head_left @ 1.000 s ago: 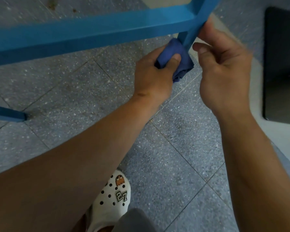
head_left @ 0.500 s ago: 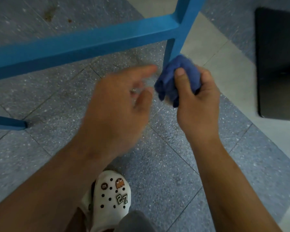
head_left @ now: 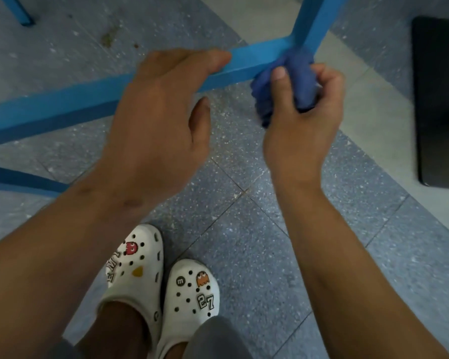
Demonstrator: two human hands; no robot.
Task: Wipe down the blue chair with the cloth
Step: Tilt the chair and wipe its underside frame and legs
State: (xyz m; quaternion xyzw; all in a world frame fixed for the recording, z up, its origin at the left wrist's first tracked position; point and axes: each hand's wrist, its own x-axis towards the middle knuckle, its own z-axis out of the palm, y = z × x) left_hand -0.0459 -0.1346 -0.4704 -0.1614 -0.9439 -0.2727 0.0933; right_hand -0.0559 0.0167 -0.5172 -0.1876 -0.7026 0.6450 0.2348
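At the blue chair [head_left: 249,62] corner, right hand [head_left: 302,120] grips cloth [head_left: 290,81].

Both bare forearms are extended forward and downward from the lower corners of the view. The left hand [head_left: 161,120] is laid with its back upward, its fingers stretched over the chair [head_left: 62,104] rail and its thumb held apart below. The right hand [head_left: 303,117] is curled around the bunched cloth [head_left: 296,73], with the thumb pressed across its front, at the corner where rail and leg meet.
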